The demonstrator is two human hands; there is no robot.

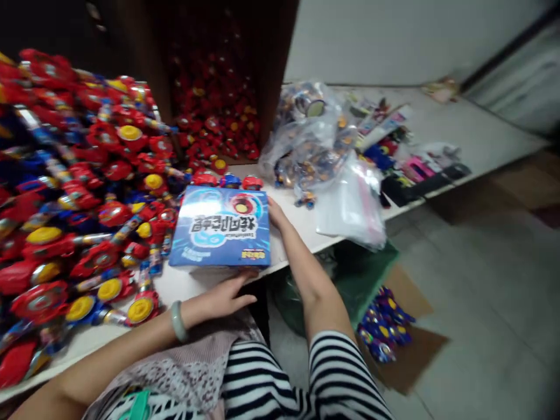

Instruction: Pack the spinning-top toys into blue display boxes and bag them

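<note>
A blue printed cardboard box [221, 251] lies on the white table, its lettering upside down to me. My right hand [275, 213] is against the box's right side, fingers curled round the far corner and partly hidden. At the near side of the box is my left hand [225, 296]. Its fingers reach to the lower front edge and its thumb sticks out, apart from the box. A bangle [178, 322] circles my left wrist. Just behind the box sit several red and blue spinning-top toys [230, 181].
A large heap of red, blue and yellow toys [100, 198] covers the left side. More red toys fill a dark bin [273, 64] behind. Plastic bags [312, 143] and clear sleeves [354, 204] lie right. Below, blue toys [385, 326] rest on cardboard [422, 356].
</note>
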